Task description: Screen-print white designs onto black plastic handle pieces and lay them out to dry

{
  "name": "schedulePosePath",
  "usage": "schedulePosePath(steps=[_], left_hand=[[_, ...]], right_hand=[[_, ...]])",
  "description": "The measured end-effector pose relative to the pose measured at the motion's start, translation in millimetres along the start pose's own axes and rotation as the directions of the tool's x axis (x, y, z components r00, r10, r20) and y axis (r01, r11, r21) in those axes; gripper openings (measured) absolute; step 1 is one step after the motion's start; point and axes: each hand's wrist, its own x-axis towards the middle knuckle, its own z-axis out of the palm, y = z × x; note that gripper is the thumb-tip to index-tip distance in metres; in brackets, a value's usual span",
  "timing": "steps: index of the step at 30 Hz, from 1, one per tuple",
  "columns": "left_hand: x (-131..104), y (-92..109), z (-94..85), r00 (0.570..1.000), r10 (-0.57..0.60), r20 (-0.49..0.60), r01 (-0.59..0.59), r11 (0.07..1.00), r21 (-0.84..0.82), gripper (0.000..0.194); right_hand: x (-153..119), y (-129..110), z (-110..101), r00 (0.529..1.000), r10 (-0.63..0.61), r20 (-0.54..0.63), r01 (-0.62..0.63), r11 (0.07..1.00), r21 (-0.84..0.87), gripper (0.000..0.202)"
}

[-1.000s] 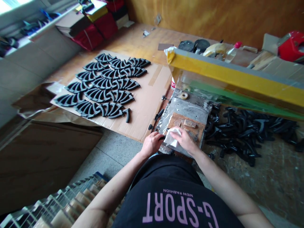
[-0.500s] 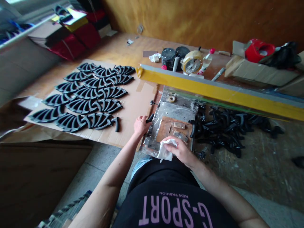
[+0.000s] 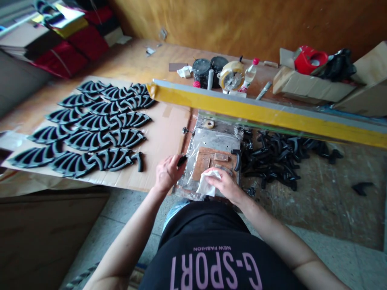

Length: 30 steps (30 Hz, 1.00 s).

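Note:
My left hand (image 3: 167,172) is closed around a black curved handle (image 3: 182,161), whose end sticks out past the fingers, over the right edge of the cardboard sheet (image 3: 165,139). In my right hand (image 3: 225,183) a crumpled white cloth (image 3: 208,183) is pinched, held low in front of my body. Beneath lies a plastic-covered work board (image 3: 208,139) with a brown pad (image 3: 199,161) on it. One more black handle (image 3: 237,160) rests at the board's right edge. On the cardboard, similar handles (image 3: 105,123) are laid in neat overlapping rows.
A jumbled pile of black handles (image 3: 278,159) lies on the right. A long yellow-and-grey bar (image 3: 242,106) crosses behind the board. Beyond it stand black tubs (image 3: 201,72), a tape roll (image 3: 231,76), a bottle (image 3: 250,74) and a cardboard box (image 3: 311,86). Red bundles (image 3: 57,58) sit far left.
The view has swung a little to the right. My left hand has turned with the handle still in it. My right hand keeps the cloth in nearly the same place.

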Motion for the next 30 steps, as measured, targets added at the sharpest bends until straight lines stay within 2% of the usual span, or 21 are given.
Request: schedulePosePath(steps=[2,5,8,11,14,17,19,21,25,28,30], left_hand=[[-11.3,24.2,6.0,0.994,0.099,0.056,-0.100,0.995,0.022,0.021],[-24.9,56.5,27.4,0.968,0.209,0.142,-0.215,0.976,0.023,0.017],[-35.5,73.1,49.0,0.951,0.245,0.186,-0.245,0.969,-0.026,0.027],[-46.5,70.1,56.6,0.937,0.289,0.195,-0.266,0.954,-0.138,0.042],[-58.4,53.9,50.0,0.931,0.319,0.179,-0.280,0.937,-0.211,0.054],[-66.7,37.3,41.6,0.959,0.216,0.186,-0.189,0.970,-0.154,0.039],[-68.5,30.0,39.2,0.963,0.165,0.211,-0.142,0.983,-0.118,0.027],[-68.1,25.6,38.3,0.964,0.144,0.222,-0.121,0.986,-0.115,0.025],[-66.6,20.6,34.2,0.972,0.134,0.192,-0.109,0.984,-0.139,0.027],[-67.1,18.5,29.2,0.969,0.137,0.205,-0.111,0.985,-0.132,0.026],[-67.7,18.4,27.3,0.967,0.144,0.211,-0.120,0.985,-0.123,0.026]], right_hand=[[2.8,0.0,-3.1,1.000,-0.009,-0.030,0.009,1.000,0.003,0.020],[6.0,-0.3,-9.2,0.996,-0.046,-0.077,0.046,0.999,0.003,0.020],[7.5,3.1,-17.3,0.991,-0.048,-0.126,0.049,0.999,0.005,0.022],[8.7,10.5,-26.1,0.981,-0.018,-0.194,0.025,0.999,0.036,0.025],[11.5,21.3,-33.7,0.950,0.011,-0.312,-0.001,0.999,0.033,0.028],[15.4,34.1,-37.2,0.916,-0.039,-0.399,0.006,0.997,-0.083,0.027],[17.2,41.2,-35.5,0.918,-0.130,-0.376,0.050,0.975,-0.215,0.024],[18.4,45.6,-30.1,0.923,-0.224,-0.313,0.102,0.926,-0.364,0.024],[24.5,51.1,-11.7,0.916,-0.371,-0.154,0.204,0.761,-0.616,0.041],[34.0,60.7,2.8,0.910,-0.415,0.007,0.293,0.631,-0.718,0.049],[37.9,69.5,9.7,0.910,-0.398,0.119,0.344,0.563,-0.751,0.054]])
